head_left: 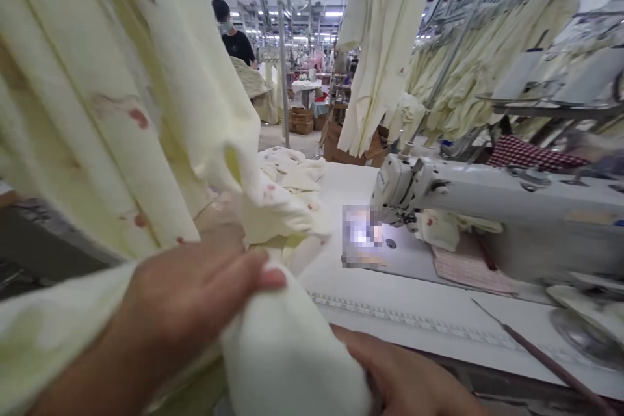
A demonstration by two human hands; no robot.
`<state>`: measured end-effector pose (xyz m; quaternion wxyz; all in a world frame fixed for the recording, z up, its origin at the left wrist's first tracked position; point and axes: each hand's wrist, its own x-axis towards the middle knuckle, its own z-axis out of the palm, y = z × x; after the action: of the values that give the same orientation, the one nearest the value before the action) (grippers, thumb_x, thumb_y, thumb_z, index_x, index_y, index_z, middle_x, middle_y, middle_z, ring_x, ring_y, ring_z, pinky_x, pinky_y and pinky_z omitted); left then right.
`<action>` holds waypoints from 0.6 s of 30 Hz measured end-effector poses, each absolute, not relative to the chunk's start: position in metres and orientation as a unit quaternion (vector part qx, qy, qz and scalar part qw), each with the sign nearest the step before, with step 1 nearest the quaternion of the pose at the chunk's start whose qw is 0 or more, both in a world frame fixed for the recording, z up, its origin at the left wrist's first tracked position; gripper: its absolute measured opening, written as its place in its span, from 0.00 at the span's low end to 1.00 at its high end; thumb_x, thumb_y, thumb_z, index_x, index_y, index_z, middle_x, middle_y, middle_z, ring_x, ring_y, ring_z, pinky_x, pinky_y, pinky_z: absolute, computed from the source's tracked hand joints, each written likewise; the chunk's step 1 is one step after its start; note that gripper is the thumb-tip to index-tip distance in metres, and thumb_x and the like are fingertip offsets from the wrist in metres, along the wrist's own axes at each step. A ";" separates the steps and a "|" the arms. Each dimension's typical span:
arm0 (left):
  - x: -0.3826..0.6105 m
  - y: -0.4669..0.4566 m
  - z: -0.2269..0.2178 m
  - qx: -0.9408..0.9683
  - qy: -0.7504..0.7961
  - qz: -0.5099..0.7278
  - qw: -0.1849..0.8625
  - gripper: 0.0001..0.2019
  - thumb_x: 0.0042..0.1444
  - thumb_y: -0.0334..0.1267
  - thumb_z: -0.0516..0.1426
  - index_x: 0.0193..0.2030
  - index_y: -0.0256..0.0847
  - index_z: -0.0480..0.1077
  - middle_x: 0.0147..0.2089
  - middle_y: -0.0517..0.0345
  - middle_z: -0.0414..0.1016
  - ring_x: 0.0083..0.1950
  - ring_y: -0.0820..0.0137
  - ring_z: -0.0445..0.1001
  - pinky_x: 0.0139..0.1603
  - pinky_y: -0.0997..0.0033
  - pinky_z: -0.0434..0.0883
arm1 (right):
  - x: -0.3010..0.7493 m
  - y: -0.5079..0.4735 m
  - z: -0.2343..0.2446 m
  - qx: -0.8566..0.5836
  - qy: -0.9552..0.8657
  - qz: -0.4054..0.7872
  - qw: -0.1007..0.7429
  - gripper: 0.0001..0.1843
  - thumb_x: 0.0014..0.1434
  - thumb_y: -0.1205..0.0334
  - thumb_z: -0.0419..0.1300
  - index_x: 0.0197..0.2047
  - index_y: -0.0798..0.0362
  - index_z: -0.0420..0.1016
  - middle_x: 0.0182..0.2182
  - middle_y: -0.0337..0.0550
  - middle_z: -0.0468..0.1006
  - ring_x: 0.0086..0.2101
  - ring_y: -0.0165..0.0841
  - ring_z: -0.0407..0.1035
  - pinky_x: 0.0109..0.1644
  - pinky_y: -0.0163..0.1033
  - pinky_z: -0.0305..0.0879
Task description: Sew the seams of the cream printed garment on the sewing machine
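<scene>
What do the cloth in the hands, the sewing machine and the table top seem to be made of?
Cloth: soft woven fabric, pale yellow and matte with small red marks; it folds and bunches under the left hand and right hand.
Sewing machine: probably painted metal, a smooth grey-white hard body.
Table top: smooth white, perhaps laminate; the look leaves it open.

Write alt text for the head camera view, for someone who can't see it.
Two bare hands, left hand and right hand, grip pale yellow printed fabric at a white table, beside a grey sewing machine. More garments hang overhead.
</scene>
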<state>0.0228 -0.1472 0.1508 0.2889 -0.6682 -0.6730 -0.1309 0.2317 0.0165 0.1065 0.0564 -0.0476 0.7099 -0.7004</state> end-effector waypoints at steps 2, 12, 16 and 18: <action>-0.014 -0.129 0.155 -0.634 -0.703 -0.123 0.300 0.17 0.62 0.49 0.47 0.32 0.43 0.71 0.23 0.64 0.69 0.26 0.72 0.69 0.32 0.73 0.66 | 0.248 0.045 0.111 0.027 0.785 -0.616 0.065 0.37 0.41 0.65 0.66 0.57 0.50 0.65 0.51 0.41 0.72 0.51 0.42 0.65 0.56 0.38 0.60; -0.082 -0.091 0.082 -0.592 -0.749 -0.124 0.271 0.20 0.58 0.50 0.44 0.43 0.42 0.72 0.48 0.53 0.73 0.52 0.52 0.70 0.51 0.45 0.65 | 0.324 0.106 0.085 0.298 0.925 -0.050 -0.230 0.12 0.58 0.59 0.57 0.44 0.50 0.73 0.37 0.49 0.76 0.39 0.42 0.70 0.42 0.46 0.67; -0.039 -0.106 0.028 -0.721 -0.666 -0.147 0.123 0.13 0.58 0.49 0.52 0.42 0.48 0.74 0.44 0.56 0.76 0.44 0.62 0.73 0.45 0.63 0.71 | 0.320 0.077 0.073 0.209 0.951 -0.087 -0.210 0.06 0.61 0.64 0.56 0.42 0.49 0.72 0.33 0.44 0.75 0.35 0.36 0.70 0.38 0.41 0.66; -0.025 -0.109 0.014 -0.718 -0.674 -0.151 0.084 0.15 0.57 0.50 0.54 0.46 0.49 0.72 0.47 0.54 0.74 0.47 0.62 0.73 0.45 0.65 0.71 | 0.320 0.077 0.067 0.203 0.958 -0.116 -0.168 0.09 0.60 0.61 0.58 0.45 0.49 0.72 0.37 0.46 0.76 0.38 0.37 0.70 0.41 0.42 0.67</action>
<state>-0.0250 -0.1090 0.0143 0.0835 -0.7180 -0.6744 -0.1508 0.3197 0.0768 0.0666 -0.1680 0.2031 0.9576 -0.1161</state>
